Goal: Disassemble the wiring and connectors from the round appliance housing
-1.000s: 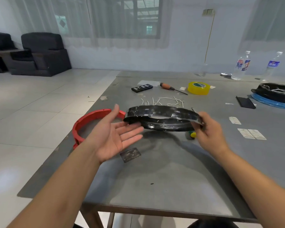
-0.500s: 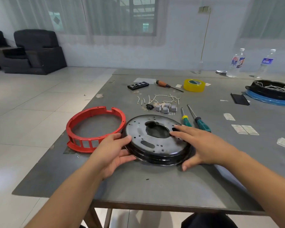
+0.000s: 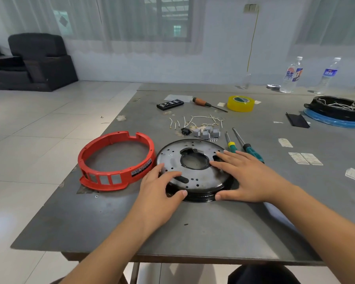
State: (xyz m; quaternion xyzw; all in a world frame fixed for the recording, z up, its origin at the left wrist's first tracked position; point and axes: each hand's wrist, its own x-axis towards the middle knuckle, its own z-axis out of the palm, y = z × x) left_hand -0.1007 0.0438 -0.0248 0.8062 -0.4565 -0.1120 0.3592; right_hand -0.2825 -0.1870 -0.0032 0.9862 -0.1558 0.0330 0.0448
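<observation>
My hands rest on the housing [image 3: 195, 171]; the red ring [image 3: 115, 160] crowds its left, two screwdrivers [image 3: 242, 146] its right, connectors [image 3: 207, 133] just behind. Bare table [image 3: 193, 232] in front gives me free passage

My left hand [image 3: 156, 193] and right hand [image 3: 252, 179] are bare; forearms unsleeved; no rings, watch or gloves worn.

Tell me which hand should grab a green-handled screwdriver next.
Right, probably. The right hand rests flat on the round housing, its fingertips beside the green-handled screwdrivers. The left hand lies on the housing's far side.
</observation>
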